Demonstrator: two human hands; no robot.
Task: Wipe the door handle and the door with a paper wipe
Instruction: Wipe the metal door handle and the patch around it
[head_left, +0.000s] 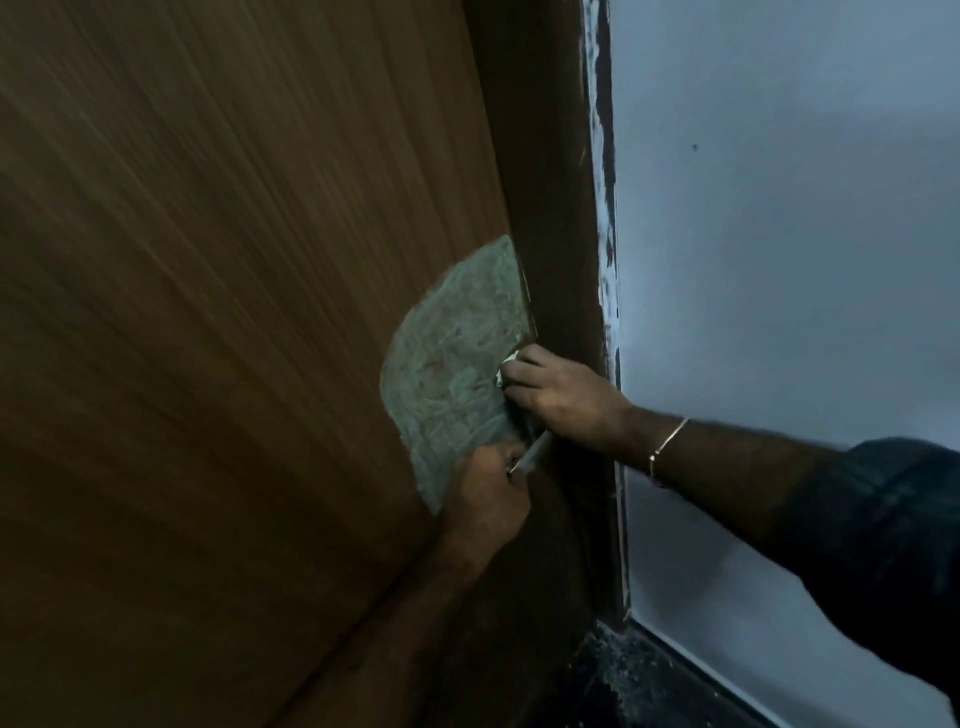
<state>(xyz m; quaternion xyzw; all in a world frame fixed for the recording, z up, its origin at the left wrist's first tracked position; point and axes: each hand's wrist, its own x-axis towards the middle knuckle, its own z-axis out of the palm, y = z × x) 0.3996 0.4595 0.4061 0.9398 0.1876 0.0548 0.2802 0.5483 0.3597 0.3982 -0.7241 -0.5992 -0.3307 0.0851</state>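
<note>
A brown wooden door (234, 312) fills the left of the head view. Near its right edge is a grey-green scuffed patch (452, 374). My right hand (561, 400) grips a crumpled white paper wipe (506, 366) and presses it against the door's edge beside the patch. Below it, my left hand (483, 493) curls around a thin silver door handle (530, 453), of which only a short bar shows between my fingers. The rest of the handle is hidden by both hands.
A dark brown door frame (550, 197) runs down beside the door, with chipped paint along its right edge. A pale blue-grey wall (779, 234) fills the right. Dark speckled floor (613, 675) shows at the bottom. A thin bracelet (667, 447) circles my right wrist.
</note>
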